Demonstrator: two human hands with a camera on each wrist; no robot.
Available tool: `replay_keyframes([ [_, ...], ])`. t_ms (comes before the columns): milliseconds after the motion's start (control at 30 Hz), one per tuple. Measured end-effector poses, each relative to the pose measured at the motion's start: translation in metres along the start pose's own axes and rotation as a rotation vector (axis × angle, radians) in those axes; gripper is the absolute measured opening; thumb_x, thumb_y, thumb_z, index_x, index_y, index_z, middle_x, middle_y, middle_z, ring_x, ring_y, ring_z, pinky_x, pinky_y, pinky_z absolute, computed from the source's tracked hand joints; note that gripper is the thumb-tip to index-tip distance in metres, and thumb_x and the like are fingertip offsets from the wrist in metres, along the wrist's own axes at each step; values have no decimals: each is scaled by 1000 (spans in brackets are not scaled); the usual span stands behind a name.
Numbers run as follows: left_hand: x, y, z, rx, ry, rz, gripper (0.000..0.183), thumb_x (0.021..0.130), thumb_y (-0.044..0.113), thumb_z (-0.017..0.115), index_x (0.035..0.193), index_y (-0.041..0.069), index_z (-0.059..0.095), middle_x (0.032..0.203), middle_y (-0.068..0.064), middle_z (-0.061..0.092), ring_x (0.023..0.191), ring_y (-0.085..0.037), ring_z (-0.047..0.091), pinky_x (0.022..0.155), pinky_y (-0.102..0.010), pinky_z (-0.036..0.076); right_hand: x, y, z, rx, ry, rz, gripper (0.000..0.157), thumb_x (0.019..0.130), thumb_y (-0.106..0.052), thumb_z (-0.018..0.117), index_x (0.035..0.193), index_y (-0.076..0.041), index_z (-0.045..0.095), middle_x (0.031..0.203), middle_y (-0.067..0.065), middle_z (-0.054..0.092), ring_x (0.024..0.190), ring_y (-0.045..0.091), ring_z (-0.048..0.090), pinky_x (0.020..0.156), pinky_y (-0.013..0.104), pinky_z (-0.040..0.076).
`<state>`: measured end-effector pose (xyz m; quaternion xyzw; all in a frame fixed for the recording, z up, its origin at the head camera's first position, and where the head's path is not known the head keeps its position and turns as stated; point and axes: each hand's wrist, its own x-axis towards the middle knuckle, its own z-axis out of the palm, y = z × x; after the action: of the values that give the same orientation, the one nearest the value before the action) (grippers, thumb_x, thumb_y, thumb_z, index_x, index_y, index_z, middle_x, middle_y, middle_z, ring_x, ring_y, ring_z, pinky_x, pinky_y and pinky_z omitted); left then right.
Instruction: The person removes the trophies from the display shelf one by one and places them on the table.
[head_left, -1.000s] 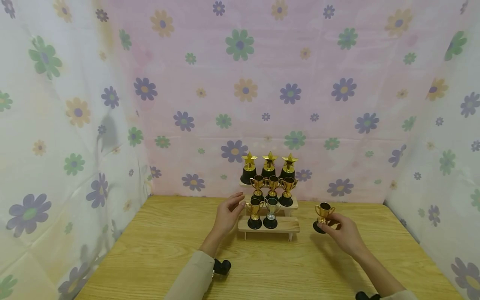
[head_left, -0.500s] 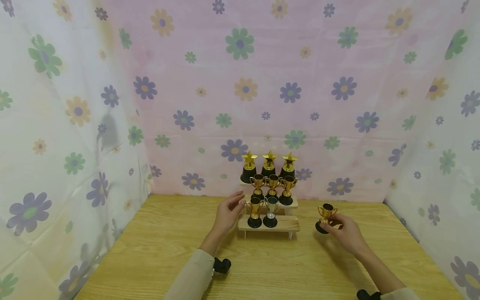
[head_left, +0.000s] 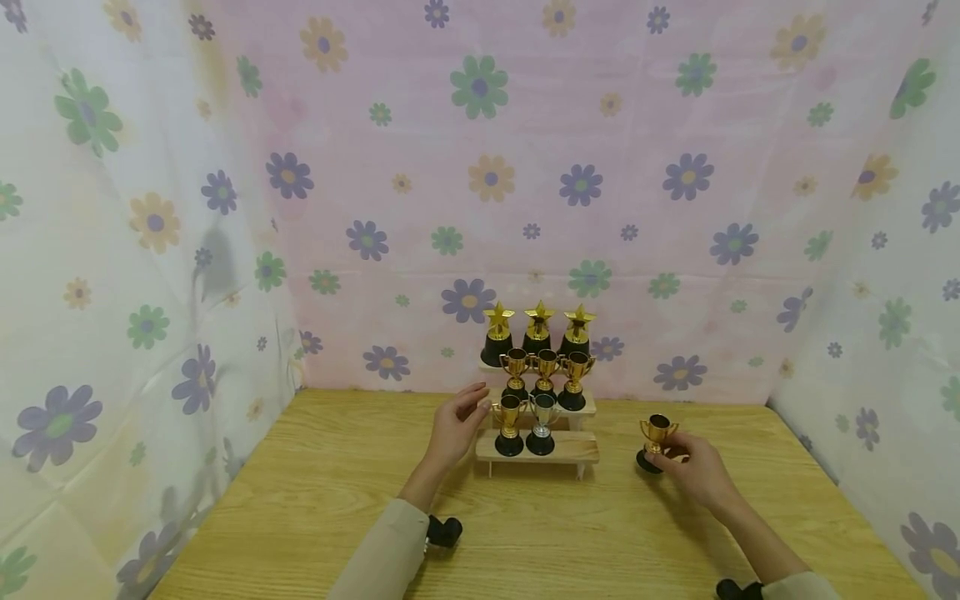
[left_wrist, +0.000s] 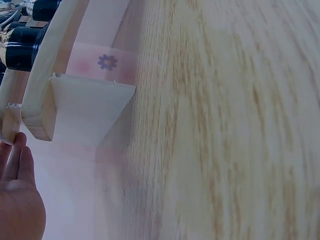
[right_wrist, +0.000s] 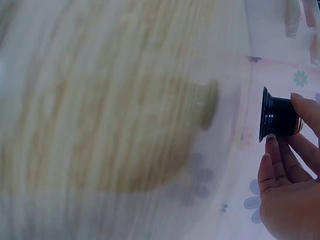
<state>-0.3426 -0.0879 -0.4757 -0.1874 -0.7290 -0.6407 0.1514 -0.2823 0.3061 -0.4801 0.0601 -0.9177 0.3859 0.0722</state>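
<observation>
My right hand (head_left: 699, 471) pinches a small gold trophy cup (head_left: 658, 428) low down, right of the stand. In the right wrist view its black base (right_wrist: 280, 116) sits between thumb and fingers, held off the table. At the left end of a tiered wooden stand (head_left: 579, 449), my left hand (head_left: 453, 429) has relaxed, slightly bent fingers and holds nothing. In the left wrist view its fingertips (left_wrist: 20, 137) meet or nearly meet a shelf end. A gold trophy cup (head_left: 509, 412) and a silver trophy cup (head_left: 543, 411) stand upright on the lowest shelf.
Three gold cups, one of them the right-hand cup (head_left: 575, 370), fill the middle shelf. Star trophies (head_left: 538, 322) line the top shelf. A flowered cloth (head_left: 420, 125) surrounds the wood-grain table (head_left: 525, 542) at the back and sides.
My right hand has drawn the gold trophy cup slightly to the right and toward me, away from the stand. The left hand has stayed in place.
</observation>
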Motion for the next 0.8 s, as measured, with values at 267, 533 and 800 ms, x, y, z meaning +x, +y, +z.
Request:
replay_keyframes([
  [267,-6,21,-2,-13,-9,-20,32,98,-4,63,127,-18,61,142,-29,56,134,-45,52,111,-49,41,0,8,0,24,-39,49,38,95,-25,76,117,4,69,109,15,71,98,28,65,72,33,55],
  [533,1,-5,1,17,14,-21,31,99,-2,63,128,-15,64,143,-25,57,136,-42,52,111,-45,42,1,14,1,28,-71,83,44,95,-28,75,122,6,67,109,13,71,98,27,65,74,36,55],
  [800,4,-19,-2,1,7,-29,33,100,7,66,130,-7,67,144,-16,59,137,-34,53,112,-39,43,1,14,2,45,-79,100,40,95,-24,76,119,7,69,105,13,72,95,25,67,76,35,55],
])
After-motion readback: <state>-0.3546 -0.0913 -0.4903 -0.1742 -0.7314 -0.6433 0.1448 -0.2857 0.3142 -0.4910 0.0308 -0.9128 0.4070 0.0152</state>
